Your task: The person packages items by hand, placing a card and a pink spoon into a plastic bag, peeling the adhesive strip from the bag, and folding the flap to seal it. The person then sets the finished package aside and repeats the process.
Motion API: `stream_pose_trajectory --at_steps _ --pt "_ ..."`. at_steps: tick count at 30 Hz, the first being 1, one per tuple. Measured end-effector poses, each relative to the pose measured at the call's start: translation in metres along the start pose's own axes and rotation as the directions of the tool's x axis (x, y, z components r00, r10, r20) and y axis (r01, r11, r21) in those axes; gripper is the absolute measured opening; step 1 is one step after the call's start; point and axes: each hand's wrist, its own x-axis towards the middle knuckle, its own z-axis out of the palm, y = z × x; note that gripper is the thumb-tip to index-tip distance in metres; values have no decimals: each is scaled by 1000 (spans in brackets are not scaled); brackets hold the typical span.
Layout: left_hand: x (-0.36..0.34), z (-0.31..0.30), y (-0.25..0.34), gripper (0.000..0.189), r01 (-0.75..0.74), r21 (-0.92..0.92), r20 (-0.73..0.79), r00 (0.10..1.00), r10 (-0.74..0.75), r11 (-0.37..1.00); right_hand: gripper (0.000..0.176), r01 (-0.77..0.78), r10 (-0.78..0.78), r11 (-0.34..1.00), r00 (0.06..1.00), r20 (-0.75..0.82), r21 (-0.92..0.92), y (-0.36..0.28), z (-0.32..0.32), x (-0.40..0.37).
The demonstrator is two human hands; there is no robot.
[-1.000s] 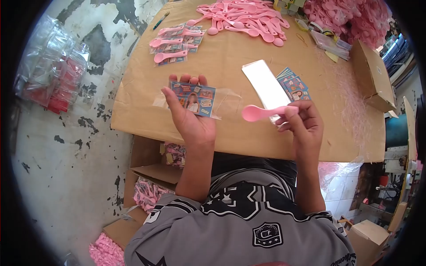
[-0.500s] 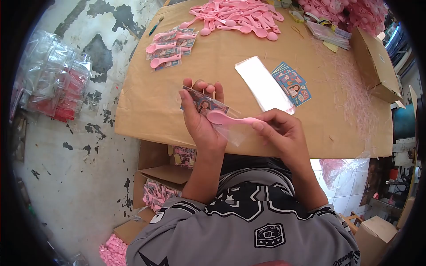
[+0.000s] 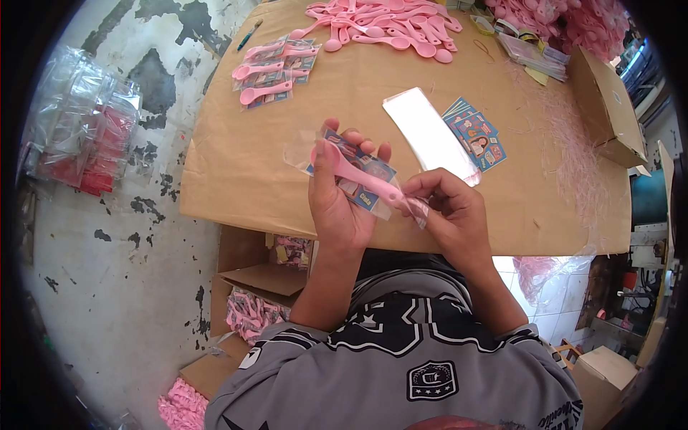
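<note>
My left hand (image 3: 340, 204) holds a clear plastic bag with a printed blue card (image 3: 368, 198) in it, the thumb pressing over the bowl end of a pink spoon (image 3: 358, 174). The spoon lies along the card, its handle pointing right; it appears to be inside the bag. My right hand (image 3: 453, 209) pinches the bag's loose clear flap (image 3: 416, 209) at the handle end. Beyond the hands lie a stack of clear bags (image 3: 426, 136) and a fan of blue cards (image 3: 479, 140).
Packed spoons (image 3: 265, 93) lie at the table's left. A heap of pink spoons (image 3: 387, 29) is at the back. A cardboard box (image 3: 605, 107) stands at the right edge, near pink shreds (image 3: 573, 158). Open boxes (image 3: 261, 276) sit below the table's left front.
The pink spoon has moved left over the card, its bowl now under my left thumb. My right hand has shifted from the spoon handle to the bag's flap.
</note>
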Motion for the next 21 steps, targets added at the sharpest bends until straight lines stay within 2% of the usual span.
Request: stream_pose_trajectory --at_steps 3,6,7,9,12,13,16,17,20,21 --pt "-6 1 -2 42 105 -6 17 994 -105 994 29 74 -78 996 994 -82 -47 7 8 6" --pt "-7 0 -4 43 150 20 39 988 -151 988 49 160 -183 965 978 -97 -208 5 8 7" --pt "-7 1 -3 43 160 29 43 986 -161 987 48 239 -276 931 955 -104 -276 0 10 8" --pt "-5 3 0 43 178 54 23 984 -179 983 47 378 -454 828 885 -102 -414 -13 14 9" --pt "2 5 6 43 200 55 -32 979 -199 978 35 619 -646 487 730 223 -616 -14 -10 10" --pt "4 5 8 43 211 23 -38 977 -210 977 20 606 -612 529 757 227 -594 -22 -13 6" --pt "7 8 14 43 263 -5 10 965 -262 965 30 537 -578 711 814 57 -454 -24 -31 -1" --pt "7 10 14 43 286 -5 37 958 -286 958 37 493 -577 677 816 22 -546 -25 -32 1" --pt "2 23 8 47 379 13 26 925 -380 925 43 469 -612 407 777 147 -784 -27 -31 14" --pt "-1 25 5 48 412 6 27 911 -412 911 40 487 -609 388 773 180 -782 -27 -29 14"
